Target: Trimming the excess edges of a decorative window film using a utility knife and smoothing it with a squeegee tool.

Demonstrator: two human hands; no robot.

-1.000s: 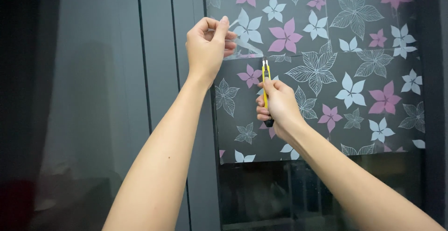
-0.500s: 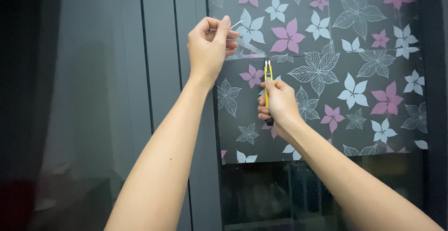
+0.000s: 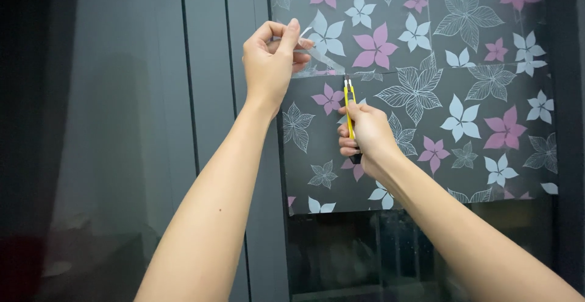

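Left hand (image 3: 268, 64) pinched a clear film strip (image 3: 317, 58) taut, up and left of the right hand (image 3: 364, 134). Right grip closed round a yellow utility knife (image 3: 349, 104), blade up against the flowered window film (image 3: 463, 95), presumably to slice cleanly beside the grey frame (image 3: 244, 156).

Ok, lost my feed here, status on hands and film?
Left hand pinches clear strip off film. Right hand grips yellow knife, tip at cut line. Nothing in the way.
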